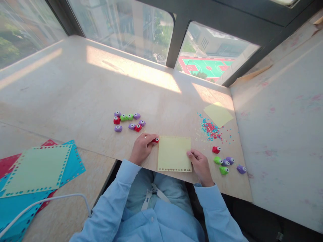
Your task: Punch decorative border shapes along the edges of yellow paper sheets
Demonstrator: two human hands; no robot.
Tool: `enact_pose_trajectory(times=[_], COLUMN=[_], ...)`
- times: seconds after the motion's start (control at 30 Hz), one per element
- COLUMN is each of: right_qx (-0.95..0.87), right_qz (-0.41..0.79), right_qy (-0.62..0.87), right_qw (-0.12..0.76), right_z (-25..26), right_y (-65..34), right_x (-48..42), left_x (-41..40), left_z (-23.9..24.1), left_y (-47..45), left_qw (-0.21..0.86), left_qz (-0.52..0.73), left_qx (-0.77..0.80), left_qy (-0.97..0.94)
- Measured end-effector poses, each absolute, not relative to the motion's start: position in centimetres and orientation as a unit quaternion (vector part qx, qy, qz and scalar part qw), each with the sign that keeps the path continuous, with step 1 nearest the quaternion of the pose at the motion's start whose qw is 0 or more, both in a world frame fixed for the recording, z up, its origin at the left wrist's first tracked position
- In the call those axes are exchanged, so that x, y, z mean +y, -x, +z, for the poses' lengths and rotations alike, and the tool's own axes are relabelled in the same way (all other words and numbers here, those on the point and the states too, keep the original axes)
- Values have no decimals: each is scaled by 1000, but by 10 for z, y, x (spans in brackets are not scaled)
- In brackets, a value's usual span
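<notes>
A pale yellow sheet of paper [174,153] lies before me at the table's front edge, with a row of small punched shapes along its near edge. My left hand [142,147] is closed on a small red craft punch [155,140] at the sheet's upper left corner. Whether the paper sits inside the punch's slot, I cannot tell. On the opposite side, my right hand [200,164] pinches the sheet's right edge, thumb on top and fingers partly hidden.
Several purple, green and red punches [130,117] stand left of centre; more punches [224,162] are at right. Paper confetti [212,130] lies beside another yellow sheet [218,114]. Punched coloured sheets [37,168] are stacked at left under a white cable [58,195]. A wall [285,127] bounds the right.
</notes>
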State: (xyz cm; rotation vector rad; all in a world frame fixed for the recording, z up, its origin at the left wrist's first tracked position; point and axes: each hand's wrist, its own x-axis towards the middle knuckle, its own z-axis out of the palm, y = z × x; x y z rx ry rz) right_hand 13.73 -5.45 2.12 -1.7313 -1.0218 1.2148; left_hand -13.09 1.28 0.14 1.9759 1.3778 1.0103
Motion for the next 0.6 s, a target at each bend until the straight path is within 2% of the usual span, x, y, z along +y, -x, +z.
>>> enact_pose_trajectory(times=[0.6], right_qx=[-463], right_qz=[431], right_qy=[667], right_qw=[394], right_z=[15], right_y=[-134], right_x=[-60], left_x=[13], left_z=[-1], left_y=[132], left_qw=[237], left_qz=[366], left_qx=[502], left_qy=[-746])
